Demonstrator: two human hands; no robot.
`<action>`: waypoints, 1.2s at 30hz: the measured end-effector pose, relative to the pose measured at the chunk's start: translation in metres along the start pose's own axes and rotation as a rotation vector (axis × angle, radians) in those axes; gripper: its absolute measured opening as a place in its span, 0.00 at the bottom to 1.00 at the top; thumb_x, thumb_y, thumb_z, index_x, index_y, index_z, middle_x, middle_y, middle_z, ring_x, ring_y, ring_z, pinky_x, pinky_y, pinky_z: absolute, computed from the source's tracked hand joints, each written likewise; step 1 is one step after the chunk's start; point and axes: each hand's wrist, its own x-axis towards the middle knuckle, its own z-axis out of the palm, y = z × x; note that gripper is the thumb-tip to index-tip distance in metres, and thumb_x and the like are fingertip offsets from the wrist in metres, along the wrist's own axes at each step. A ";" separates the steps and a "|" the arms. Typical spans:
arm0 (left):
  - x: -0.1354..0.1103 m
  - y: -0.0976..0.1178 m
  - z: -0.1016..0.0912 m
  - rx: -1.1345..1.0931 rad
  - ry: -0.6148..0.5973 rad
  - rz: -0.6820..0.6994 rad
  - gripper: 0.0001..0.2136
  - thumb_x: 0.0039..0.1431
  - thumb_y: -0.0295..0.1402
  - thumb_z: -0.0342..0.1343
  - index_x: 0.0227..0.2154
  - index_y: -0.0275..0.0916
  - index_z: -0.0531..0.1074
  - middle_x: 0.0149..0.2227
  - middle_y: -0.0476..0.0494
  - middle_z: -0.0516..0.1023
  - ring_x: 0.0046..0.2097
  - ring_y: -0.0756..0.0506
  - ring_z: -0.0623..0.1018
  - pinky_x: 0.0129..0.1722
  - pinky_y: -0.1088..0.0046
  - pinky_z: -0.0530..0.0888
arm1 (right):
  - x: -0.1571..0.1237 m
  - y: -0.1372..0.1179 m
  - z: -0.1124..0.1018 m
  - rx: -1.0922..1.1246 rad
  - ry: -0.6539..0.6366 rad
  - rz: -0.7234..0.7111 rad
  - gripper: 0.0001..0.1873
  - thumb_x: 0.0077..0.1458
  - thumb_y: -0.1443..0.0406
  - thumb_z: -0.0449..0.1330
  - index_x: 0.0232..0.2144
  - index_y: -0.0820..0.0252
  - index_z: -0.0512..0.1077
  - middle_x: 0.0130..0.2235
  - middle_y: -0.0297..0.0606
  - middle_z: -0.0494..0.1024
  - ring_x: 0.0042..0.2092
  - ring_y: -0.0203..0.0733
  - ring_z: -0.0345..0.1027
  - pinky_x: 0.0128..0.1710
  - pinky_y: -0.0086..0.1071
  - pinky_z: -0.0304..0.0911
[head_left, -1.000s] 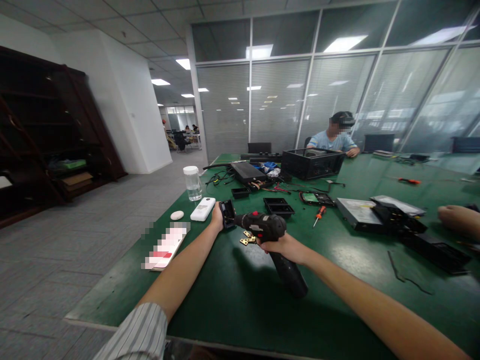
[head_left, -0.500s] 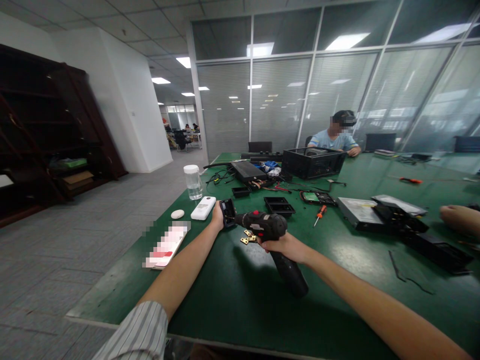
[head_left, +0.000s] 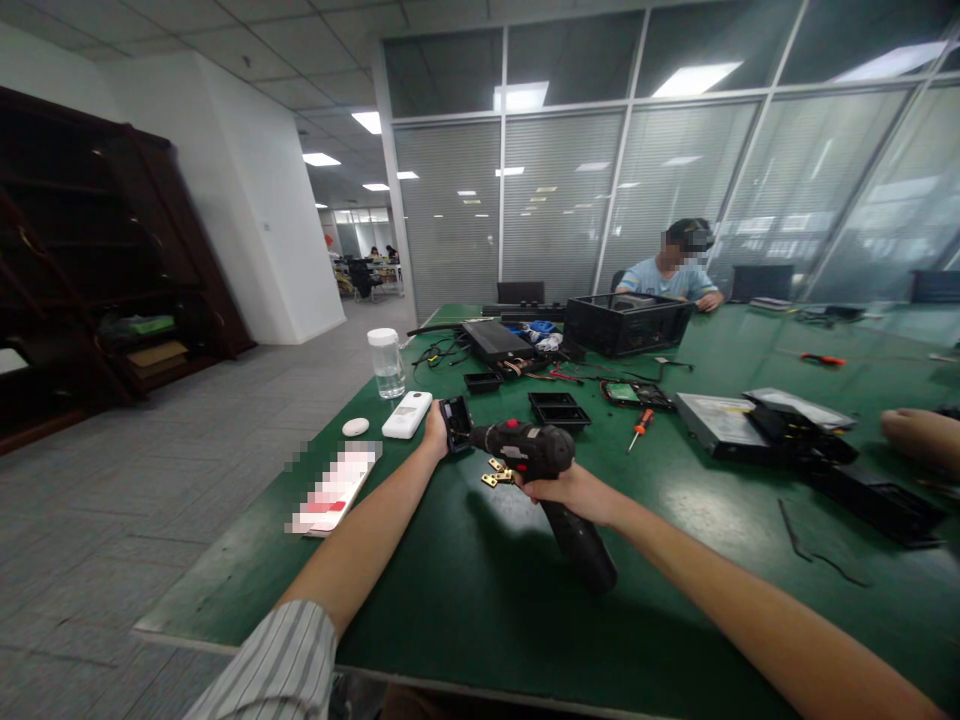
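My right hand is wrapped round the grip of a black cordless drill, whose nose points left. The drill's tip meets a small black plastic casing that my left hand holds upright on the green table. A few small brass brackets lie on the table just under the drill's nose.
Left of my hands lie a white device, a white oval object, a clear bottle and a booklet. Black trays, an orange-handled screwdriver, disassembled drives and an open case lie beyond. A person sits across; another hand rests at right.
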 end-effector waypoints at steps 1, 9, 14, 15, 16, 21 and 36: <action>0.000 0.000 0.000 -0.004 0.001 -0.001 0.21 0.60 0.45 0.41 0.31 0.33 0.72 0.22 0.40 0.75 0.24 0.43 0.78 0.24 0.68 0.75 | 0.000 0.000 0.000 0.005 0.002 0.000 0.06 0.49 0.66 0.61 0.32 0.62 0.70 0.29 0.32 0.68 0.31 0.36 0.60 0.32 0.31 0.57; 0.000 0.002 0.001 -0.003 0.040 -0.023 0.21 0.60 0.45 0.42 0.31 0.33 0.73 0.22 0.40 0.75 0.24 0.43 0.78 0.24 0.68 0.75 | -0.002 -0.002 0.001 0.022 0.008 -0.005 0.08 0.48 0.64 0.61 0.34 0.62 0.71 0.29 0.33 0.68 0.31 0.37 0.60 0.33 0.32 0.57; 0.000 0.001 0.000 0.004 0.028 -0.017 0.21 0.60 0.45 0.42 0.32 0.33 0.73 0.22 0.40 0.75 0.24 0.42 0.78 0.24 0.68 0.75 | -0.001 -0.001 0.000 0.020 0.007 -0.002 0.08 0.49 0.65 0.61 0.33 0.61 0.71 0.29 0.33 0.69 0.32 0.37 0.60 0.33 0.32 0.57; 0.000 0.001 0.000 0.008 0.022 -0.010 0.21 0.60 0.45 0.42 0.31 0.33 0.73 0.22 0.39 0.75 0.24 0.42 0.78 0.24 0.68 0.75 | -0.001 -0.001 0.000 0.018 0.004 -0.002 0.07 0.49 0.66 0.61 0.33 0.61 0.71 0.30 0.33 0.69 0.32 0.37 0.60 0.33 0.32 0.57; 0.000 0.000 0.000 0.013 0.016 -0.004 0.21 0.60 0.45 0.41 0.31 0.33 0.73 0.22 0.39 0.75 0.24 0.42 0.78 0.24 0.67 0.75 | -0.001 -0.001 0.000 0.018 -0.002 -0.004 0.07 0.49 0.66 0.61 0.33 0.61 0.71 0.30 0.33 0.69 0.32 0.37 0.60 0.34 0.32 0.57; 0.000 0.001 0.000 0.024 0.011 0.000 0.22 0.60 0.45 0.41 0.30 0.33 0.73 0.22 0.38 0.76 0.24 0.42 0.78 0.23 0.67 0.74 | 0.001 0.003 0.000 0.031 -0.012 -0.013 0.06 0.49 0.66 0.61 0.32 0.61 0.70 0.30 0.33 0.68 0.32 0.37 0.60 0.34 0.32 0.57; -0.002 0.002 0.002 0.024 0.012 -0.007 0.21 0.60 0.44 0.40 0.31 0.33 0.73 0.22 0.38 0.75 0.24 0.42 0.77 0.22 0.67 0.74 | 0.000 0.001 0.001 0.047 0.009 0.002 0.08 0.49 0.68 0.61 0.34 0.61 0.70 0.30 0.32 0.68 0.31 0.36 0.60 0.34 0.32 0.58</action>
